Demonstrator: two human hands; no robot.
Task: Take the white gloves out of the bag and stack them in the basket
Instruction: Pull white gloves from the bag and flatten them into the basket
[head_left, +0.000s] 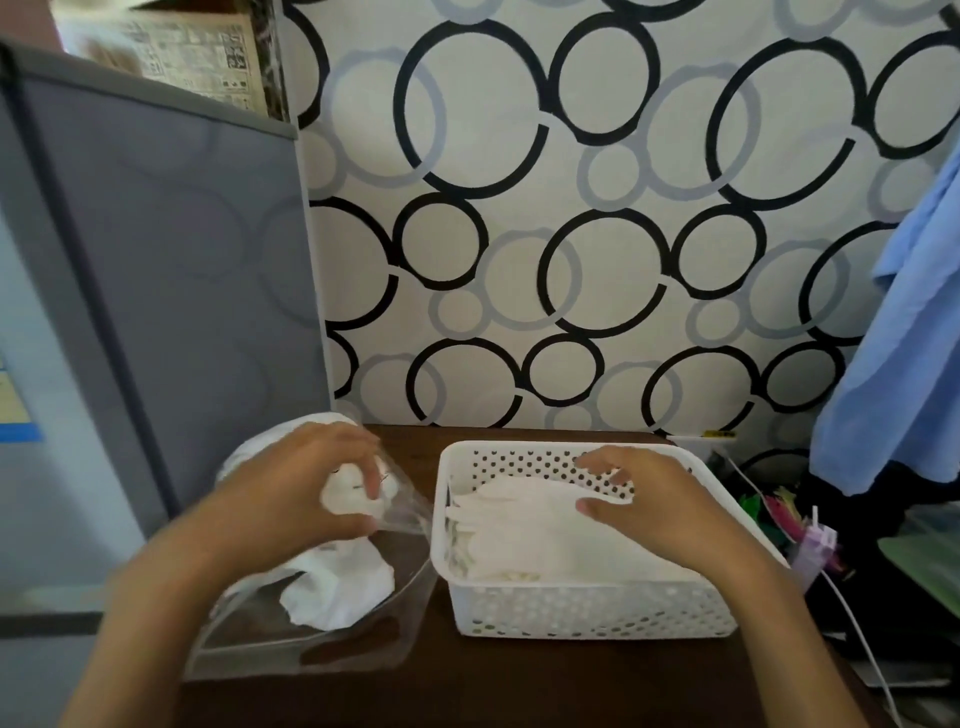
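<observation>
My tabletop (426, 670) is a dark wooden surface hemmed in on three sides: a grey fabric cabinet (156, 291) stands at 9 o'clock, the circle-patterned wall (571, 234) closes off 12 o'clock, and at 3 o'clock a blue cloth (904, 338) hangs over a clutter of cables and colourful bits. The bare wood lies mostly toward 6 o'clock, in front of the bag and basket. The white perforated basket (592, 608) sits at 3 o'clock of the clear plastic bag (322, 639), the two just beside each other. A stack of white gloves (524, 540) already lies inside the basket, under and at 9 o'clock of my right hand (660, 514). More white gloves are in the bag (343, 592), bunched below my left hand (301, 493). My left hand curls around the bag's mouth, fingers pinching the plastic with a glove bunched up at its fingertips. My right hand hovers over the basket with fingers spread and loosely bent, thumb touching the top glove, gripping nothing.
</observation>
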